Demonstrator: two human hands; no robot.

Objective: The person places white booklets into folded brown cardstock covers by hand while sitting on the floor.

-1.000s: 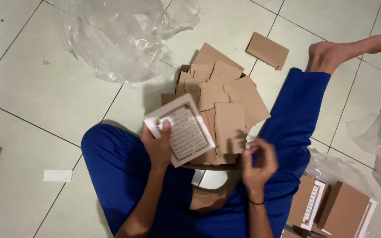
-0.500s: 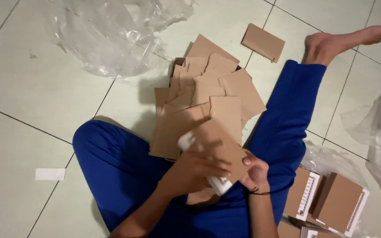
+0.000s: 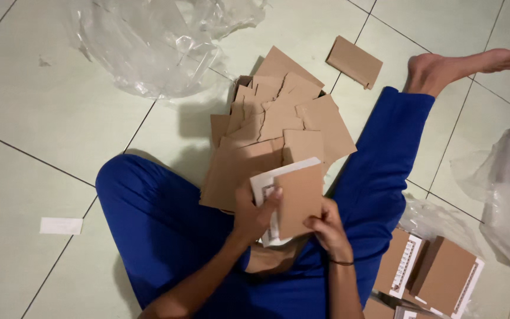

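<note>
Floor [image 3: 42, 118]: pale green tile, dark grout lines.

Paper slip [image 3: 61, 225]: white, flat on the floor, far left, well apart from the hands.

Plastic sheet [image 3: 149, 47]: clear, crumpled, top left, just beside the card pile.

Card pile [image 3: 278, 124]: brown cardboard pieces, loosely overlapped, on the floor between the blue-clad legs and just beyond the hands.

Left hand [image 3: 255, 215]: closed on the left edge of the booklet, thumb across its front.

Booklet [image 3: 267, 189]: white, flat, mostly covered by the sleeve; its left margin and top edge show.

Sleeve [image 3: 299, 198]: brown card, held over the booklet in front of the lap; long axis runs away from the person, tilted slightly right. Both hands touch it, left hand at the left side, right hand at the lower right corner.

Right hand [image 3: 326, 227]: fingers pinching the sleeve's lower right corner; dark band at the wrist.

Single card [image 3: 354, 61]: brown, alone on the floor, beyond the pile.

Boxes [image 3: 438, 277]: brown with white edges, on the floor lower right.

Bag [image 3: 503, 195]: clear plastic, far right.
</note>
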